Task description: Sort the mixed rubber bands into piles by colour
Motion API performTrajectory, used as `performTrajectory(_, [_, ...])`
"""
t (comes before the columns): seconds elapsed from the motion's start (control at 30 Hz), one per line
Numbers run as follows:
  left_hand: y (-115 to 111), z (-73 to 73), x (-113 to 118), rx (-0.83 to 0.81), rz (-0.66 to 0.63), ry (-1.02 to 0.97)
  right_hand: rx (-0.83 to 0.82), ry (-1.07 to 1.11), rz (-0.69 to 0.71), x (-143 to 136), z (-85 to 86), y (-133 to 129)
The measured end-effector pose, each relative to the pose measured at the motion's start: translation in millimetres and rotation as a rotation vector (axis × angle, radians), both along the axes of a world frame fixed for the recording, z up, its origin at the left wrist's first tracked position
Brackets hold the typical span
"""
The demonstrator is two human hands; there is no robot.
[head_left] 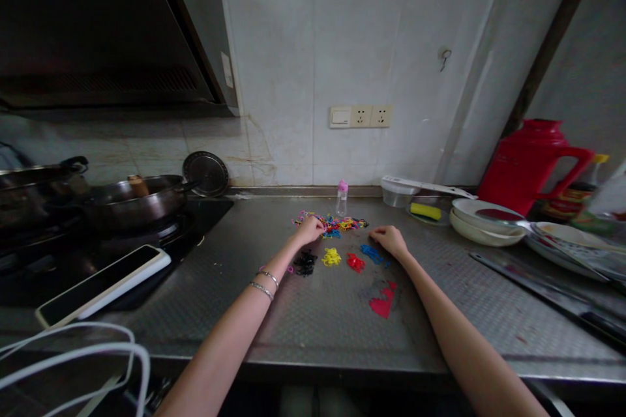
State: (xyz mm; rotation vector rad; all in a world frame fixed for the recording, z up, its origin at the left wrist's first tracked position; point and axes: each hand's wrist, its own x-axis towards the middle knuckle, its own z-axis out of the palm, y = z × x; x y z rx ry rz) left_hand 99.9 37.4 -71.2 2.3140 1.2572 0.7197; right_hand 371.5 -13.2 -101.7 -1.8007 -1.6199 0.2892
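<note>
Nearest the camera, white cables (88,352) are seen at the lower left, and a phone (102,283) lies face up at the edge of the black hob (195,221). On the steel counter (317,326), a red patch (384,303) is seen between the two forearms. Beyond it, small sorted heaps of tiny rubber bands are laid in a row: a black heap (306,262), a yellow heap (331,257), a red heap (355,262) and a blue heap (372,253).

The left hand (310,229), with bracelets (267,281) worn on its wrist, is placed at the near left edge of the mixed pile of coloured bands (337,224); its fingers are curled onto the pile, but whether a band is pinched cannot be told. The right hand (388,238) is rested palm down just beside the blue heap, fingers loosely bent, nothing visibly held.

Just behind the mixed pile a small clear bottle with a pink cap (342,197) is stood upright. Farther right, stacked white dishes (482,218) and a red jug (531,166) are seen; a wok (134,202) is set on the hob at the left. A socket plate (360,116) is fixed to the tiled wall.
</note>
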Motion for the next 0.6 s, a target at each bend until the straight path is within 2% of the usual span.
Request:
performTrajectory(0.1, [5.3,-0.5,-0.1,0.061,-0.061,0.071,-0.009,-0.001,0.002,0.4,-0.3,1.0])
performTrajectory(0.2, [8.4,0.3,1.8,0.049,-0.083,0.105,-0.014,0.004,-0.003,0.6,-0.7,1.7])
performTrajectory(0.6, [6.1,-3.2,2.0,0.074,-0.043,0.092,-0.017,0.005,-0.007,1.1,-0.3,2.8])
